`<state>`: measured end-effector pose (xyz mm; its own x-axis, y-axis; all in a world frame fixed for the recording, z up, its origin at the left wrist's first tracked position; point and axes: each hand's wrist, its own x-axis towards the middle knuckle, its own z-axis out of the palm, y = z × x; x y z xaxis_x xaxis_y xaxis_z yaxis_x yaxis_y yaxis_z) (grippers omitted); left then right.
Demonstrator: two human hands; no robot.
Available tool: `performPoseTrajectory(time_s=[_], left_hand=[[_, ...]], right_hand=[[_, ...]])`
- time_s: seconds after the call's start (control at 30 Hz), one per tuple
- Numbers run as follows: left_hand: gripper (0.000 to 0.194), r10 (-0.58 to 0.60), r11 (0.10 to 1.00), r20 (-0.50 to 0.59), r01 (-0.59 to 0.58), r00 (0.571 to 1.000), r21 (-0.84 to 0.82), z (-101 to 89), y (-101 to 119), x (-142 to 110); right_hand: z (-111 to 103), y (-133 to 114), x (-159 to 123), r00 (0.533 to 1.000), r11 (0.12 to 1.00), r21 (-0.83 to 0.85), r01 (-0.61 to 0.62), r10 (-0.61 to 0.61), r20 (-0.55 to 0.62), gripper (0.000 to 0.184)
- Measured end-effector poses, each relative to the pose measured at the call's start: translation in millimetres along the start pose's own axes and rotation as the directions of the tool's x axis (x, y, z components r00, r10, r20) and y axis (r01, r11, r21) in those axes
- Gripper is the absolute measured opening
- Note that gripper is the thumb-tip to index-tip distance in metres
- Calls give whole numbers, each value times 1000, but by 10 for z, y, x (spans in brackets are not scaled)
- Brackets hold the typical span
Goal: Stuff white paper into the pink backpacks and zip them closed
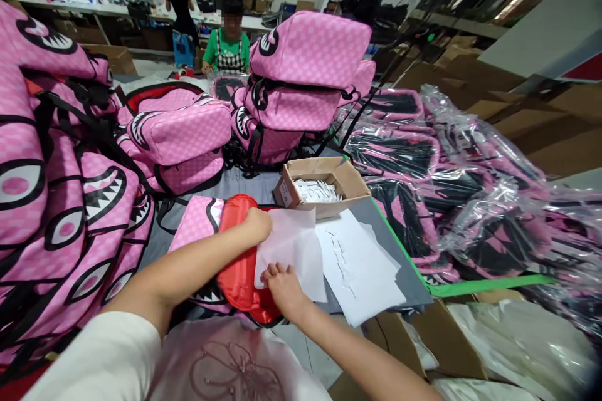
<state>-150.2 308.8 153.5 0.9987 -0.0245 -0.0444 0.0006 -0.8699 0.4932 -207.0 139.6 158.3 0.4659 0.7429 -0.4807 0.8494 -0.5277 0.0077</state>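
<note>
Pink backpack [207, 219] w/ red-lined opening [237, 244] lies flat on the grey table [235, 185], right in front of the person. Left hand [258, 224] is closed on the top edge of a white paper sheet [291, 247], at the red opening; right hand [282, 285] pinches the sheet's lower edge, fingers curled on it. Hands are apart, both on the same sheet, which lies partly over the bag's mouth and doesn't look tucked in yet. Judging by the scene, the job looks about mid-way: lots of unbagged pink backpacks piled at left [61, 200] and at center back [301, 75], while a heap of bags already in clear plastic [451, 188] sits at right. More white sheets [362, 269] lie just beside the one in hand, and an open cardboard box [324, 185] of small white packets sits behind them. Writing: small label on the box side, too small to read; no brand text legible on the bags, only shark-mouth and eye graphics. A person in green w/ an apron [229, 44] sits well behind.
</note>
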Motion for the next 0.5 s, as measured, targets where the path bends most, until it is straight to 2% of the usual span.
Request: performPoseTrajectory(time_s=[0.07,0.13,0.27,0.4,0.5], left_hand=[[24,68,994,27,-70,997,82,72,161,116],[19,167,973,89,-178,982,144,106,211,59],[24,270,916,234,-324,934,235,62,-12,-210],[36,291,865,390,-414,874,283,119,-178,-269],[47,197,851,471,-389,860,353,309,-123,-198]], right_hand=[[-10,-32,-54,999,999,40,-35,35,12,35],[5,-50,-106,997,995,62,-77,77,5,38],[104,-83,-186,990,986,97,-133,136,-24,47],[173,-99,-260,994,983,148,-112,112,9,44],[104,-43,-277,997,978,201,-62,53,52,49]])
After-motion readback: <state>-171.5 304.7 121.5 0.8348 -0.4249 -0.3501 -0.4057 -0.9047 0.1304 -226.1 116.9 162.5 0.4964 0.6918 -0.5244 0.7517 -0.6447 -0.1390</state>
